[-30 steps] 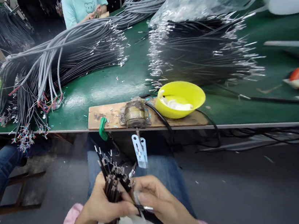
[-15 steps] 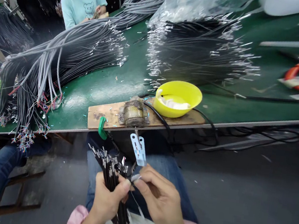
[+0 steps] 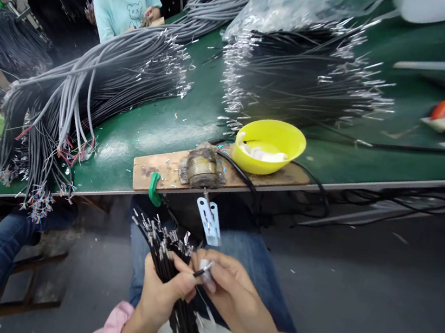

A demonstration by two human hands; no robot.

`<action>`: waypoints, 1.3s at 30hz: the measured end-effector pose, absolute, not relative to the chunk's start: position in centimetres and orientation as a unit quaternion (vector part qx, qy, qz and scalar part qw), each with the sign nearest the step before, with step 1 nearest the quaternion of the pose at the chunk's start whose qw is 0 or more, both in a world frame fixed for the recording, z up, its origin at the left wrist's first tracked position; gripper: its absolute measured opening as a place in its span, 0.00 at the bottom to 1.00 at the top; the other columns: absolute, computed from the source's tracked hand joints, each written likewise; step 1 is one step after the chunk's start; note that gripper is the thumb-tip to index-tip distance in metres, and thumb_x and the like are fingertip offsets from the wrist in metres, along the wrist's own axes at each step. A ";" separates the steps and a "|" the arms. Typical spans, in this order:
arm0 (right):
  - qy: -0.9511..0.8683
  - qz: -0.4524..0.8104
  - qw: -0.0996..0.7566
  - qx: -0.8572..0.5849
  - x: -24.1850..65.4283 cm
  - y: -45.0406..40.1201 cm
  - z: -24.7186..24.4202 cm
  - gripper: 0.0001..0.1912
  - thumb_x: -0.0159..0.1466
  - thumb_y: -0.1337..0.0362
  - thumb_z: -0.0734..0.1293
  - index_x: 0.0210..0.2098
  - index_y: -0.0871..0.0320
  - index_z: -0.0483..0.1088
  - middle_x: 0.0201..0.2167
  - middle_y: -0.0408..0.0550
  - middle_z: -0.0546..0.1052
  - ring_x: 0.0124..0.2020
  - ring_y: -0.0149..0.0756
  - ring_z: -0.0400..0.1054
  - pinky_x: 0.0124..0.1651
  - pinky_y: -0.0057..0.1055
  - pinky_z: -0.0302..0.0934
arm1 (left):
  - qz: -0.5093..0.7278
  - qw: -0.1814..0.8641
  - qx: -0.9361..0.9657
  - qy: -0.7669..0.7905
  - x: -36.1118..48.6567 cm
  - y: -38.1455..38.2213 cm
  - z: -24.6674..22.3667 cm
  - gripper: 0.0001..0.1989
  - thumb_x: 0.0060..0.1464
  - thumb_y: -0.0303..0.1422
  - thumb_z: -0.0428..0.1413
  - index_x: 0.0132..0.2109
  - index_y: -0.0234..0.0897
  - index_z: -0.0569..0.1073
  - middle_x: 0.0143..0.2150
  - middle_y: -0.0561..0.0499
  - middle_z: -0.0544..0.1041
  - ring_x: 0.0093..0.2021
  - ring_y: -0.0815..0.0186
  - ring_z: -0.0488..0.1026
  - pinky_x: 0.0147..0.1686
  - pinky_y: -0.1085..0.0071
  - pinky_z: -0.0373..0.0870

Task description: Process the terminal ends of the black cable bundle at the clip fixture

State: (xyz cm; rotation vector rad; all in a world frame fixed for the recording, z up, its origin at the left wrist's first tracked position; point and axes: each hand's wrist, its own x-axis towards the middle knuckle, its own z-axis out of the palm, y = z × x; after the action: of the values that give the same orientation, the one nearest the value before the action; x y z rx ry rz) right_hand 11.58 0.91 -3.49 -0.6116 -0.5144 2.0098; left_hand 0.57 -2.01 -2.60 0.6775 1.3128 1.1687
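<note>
My left hand (image 3: 162, 292) is closed around a black wire bundle (image 3: 161, 262). My right hand (image 3: 229, 287) pinches one wire (image 3: 199, 272) near its tip; blue clip (image 3: 210, 231) noted just beyond.

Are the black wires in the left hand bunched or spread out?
Bunched up. The left hand holds the black wires together, though their silvery tips fan out slightly. One wire end pokes sideways toward the right hand.
</note>
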 end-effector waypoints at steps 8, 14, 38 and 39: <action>-0.433 0.618 0.566 -0.333 12.3 1.0 -3.3 0.07 0.57 0.61 0.69 0.25 0.56 0.73 0.23 0.44 0.70 0.24 0.32 0.66 0.26 0.26 0.62 | 0.537 0.557 0.304 0.556 1.1 -1.9 -1.8 0.24 0.36 0.49 0.64 0.17 0.36 0.62 0.10 0.60 0.57 0.11 0.77 0.53 0.12 0.77 0.50; -0.560 0.342 0.639 -0.401 12.0 0.5 -2.6 0.09 0.57 0.75 0.64 0.26 0.56 0.68 0.21 0.43 0.69 0.23 0.32 0.64 0.26 0.28 0.61 | 0.545 0.470 0.294 0.630 2.0 -2.0 -0.2 0.18 0.38 0.43 0.64 0.21 0.34 0.68 0.14 0.57 0.65 0.15 0.74 0.61 0.17 0.75 0.59; -0.532 0.308 0.683 -0.395 12.2 0.9 -2.0 0.11 0.54 0.78 0.64 0.28 0.55 0.71 0.20 0.42 0.70 0.20 0.32 0.65 0.22 0.29 0.62 | 0.528 0.317 0.305 0.727 3.0 -1.2 2.5 0.06 0.34 0.30 0.59 0.15 0.37 0.71 0.14 0.53 0.72 0.16 0.68 0.69 0.20 0.72 0.71; -0.534 0.335 0.668 -0.395 12.2 1.0 -2.0 0.10 0.54 0.77 0.64 0.27 0.55 0.71 0.19 0.42 0.70 0.20 0.32 0.65 0.21 0.28 0.62 | 0.531 0.321 0.306 0.722 3.1 -1.3 2.3 0.06 0.34 0.30 0.59 0.15 0.37 0.71 0.14 0.53 0.72 0.17 0.68 0.69 0.20 0.72 0.71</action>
State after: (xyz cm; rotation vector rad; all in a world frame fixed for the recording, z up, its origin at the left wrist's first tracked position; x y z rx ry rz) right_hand 12.22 1.04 -1.99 -0.8912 -1.2048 0.7568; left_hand 3.05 -1.28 2.28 0.8038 1.8962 1.3946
